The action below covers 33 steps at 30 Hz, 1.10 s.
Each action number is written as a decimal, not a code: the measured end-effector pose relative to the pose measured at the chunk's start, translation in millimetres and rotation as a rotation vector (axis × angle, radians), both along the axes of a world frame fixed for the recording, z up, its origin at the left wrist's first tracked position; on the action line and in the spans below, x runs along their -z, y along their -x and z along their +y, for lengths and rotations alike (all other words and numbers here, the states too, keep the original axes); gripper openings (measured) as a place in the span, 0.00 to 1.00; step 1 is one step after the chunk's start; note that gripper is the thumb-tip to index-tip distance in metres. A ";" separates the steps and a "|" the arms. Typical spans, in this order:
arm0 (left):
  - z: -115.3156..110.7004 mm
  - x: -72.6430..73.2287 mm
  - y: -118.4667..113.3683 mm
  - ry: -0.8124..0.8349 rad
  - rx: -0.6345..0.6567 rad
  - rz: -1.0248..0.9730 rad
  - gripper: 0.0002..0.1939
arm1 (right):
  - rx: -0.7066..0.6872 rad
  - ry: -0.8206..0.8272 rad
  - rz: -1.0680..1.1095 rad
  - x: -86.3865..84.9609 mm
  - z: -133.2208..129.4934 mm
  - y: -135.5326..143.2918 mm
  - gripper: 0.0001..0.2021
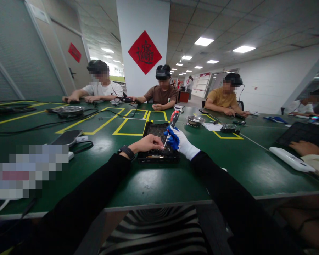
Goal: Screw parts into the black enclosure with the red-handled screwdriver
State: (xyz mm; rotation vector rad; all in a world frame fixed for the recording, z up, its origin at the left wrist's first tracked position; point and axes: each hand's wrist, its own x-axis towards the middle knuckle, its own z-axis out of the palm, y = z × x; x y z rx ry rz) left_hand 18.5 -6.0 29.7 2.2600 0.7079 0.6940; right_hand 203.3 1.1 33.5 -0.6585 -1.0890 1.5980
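Note:
A black open case [159, 160] lies on the green table, with small parts inside that are too dark to make out. My left hand [149, 142], bare with a black watch at the wrist, reaches over the case's left side, its fingertips pinched together near the screwdriver's tip. Whatever may be between those fingertips is too small to tell. In a white and blue glove, my right hand [178, 140] is closed around a screwdriver [174, 117] with a red and black handle. Its shaft slants down into the case beside my left fingertips.
Metal bowls [195, 120] [69, 111] stand beyond the case, right and left. Black parts [230, 129] and paper [212, 126] lie at the right. Cables and a phone [67, 137] are at the left. Several people sit around the table; one hand [305, 148] is at far right.

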 end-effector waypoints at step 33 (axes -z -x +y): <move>5.7 -18.9 26.0 -0.458 -0.814 -0.232 0.19 | 0.613 -0.174 0.043 -2.2 8.7 -10.2 0.12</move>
